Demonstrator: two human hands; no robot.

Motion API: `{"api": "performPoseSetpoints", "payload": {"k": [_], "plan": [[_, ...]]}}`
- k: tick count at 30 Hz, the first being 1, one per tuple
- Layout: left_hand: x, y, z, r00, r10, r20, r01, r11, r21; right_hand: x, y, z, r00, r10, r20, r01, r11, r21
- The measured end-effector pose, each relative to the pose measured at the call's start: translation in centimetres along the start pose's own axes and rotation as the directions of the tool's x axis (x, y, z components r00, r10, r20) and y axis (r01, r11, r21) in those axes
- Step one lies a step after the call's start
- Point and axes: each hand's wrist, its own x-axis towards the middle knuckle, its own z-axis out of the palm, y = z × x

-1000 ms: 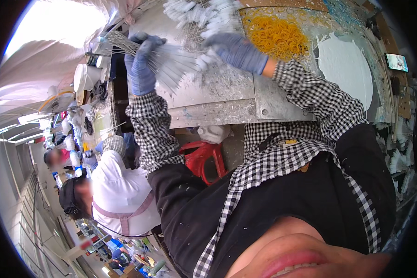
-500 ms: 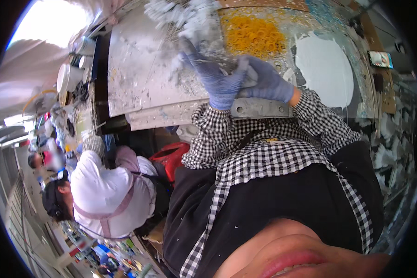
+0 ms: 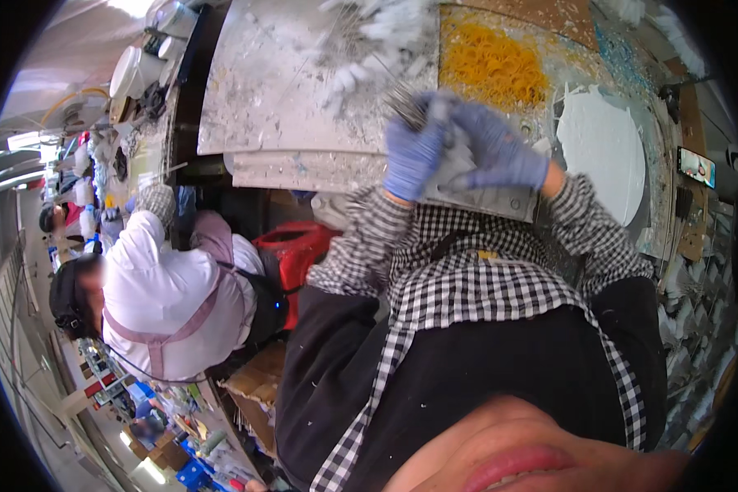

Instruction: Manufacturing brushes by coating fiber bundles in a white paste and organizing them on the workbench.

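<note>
Your counter is a grey metal sheet, scuffed and dusted with white specks, its front edge stepped. On it, up top, lies a loose heap of white-tipped wire stems. Just right of them sits a pile of yellow rubber bands. Further right a white round disc lies flat. Blue bits scatter near the far right corner.

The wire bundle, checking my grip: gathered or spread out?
Gathered: both gloved hands, left hand and right hand, close around the wire bundle.
</note>
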Motion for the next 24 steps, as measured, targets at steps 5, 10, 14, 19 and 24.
{"api": "performPoseSetpoints", "payload": {"k": [5, 10, 14, 19, 24], "plan": [[5.4, 4.9, -13.2, 0.998, -0.008, -0.061, 0.037, 0.871, 0.490, 5.7, -0.7, -3.1, 0.996, -0.055, -0.063, 0.049, 0.994, -0.100], [16.4, 0.2, -23.1, 0.965, -0.239, -0.111, 0.089, -0.102, 0.991, 16.5, -1.8, 0.9, 0.986, 0.159, 0.055, -0.103, 0.829, -0.550], [19.2, -3.5, -25.0, 0.849, -0.504, -0.160, 0.138, -0.081, 0.987, 20.6, -1.4, 5.2, 0.916, 0.378, 0.134, -0.141, 0.616, -0.775], [17.1, -4.1, -23.3, 0.744, -0.666, 0.053, 0.262, 0.363, 0.894, 21.7, 0.2, 8.7, 0.927, 0.353, 0.128, -0.183, 0.723, -0.666], [15.1, -4.6, -22.8, 0.799, -0.360, 0.482, -0.384, 0.310, 0.869, 21.0, 2.4, 10.7, 0.959, 0.275, 0.072, -0.234, 0.908, -0.348]]}}
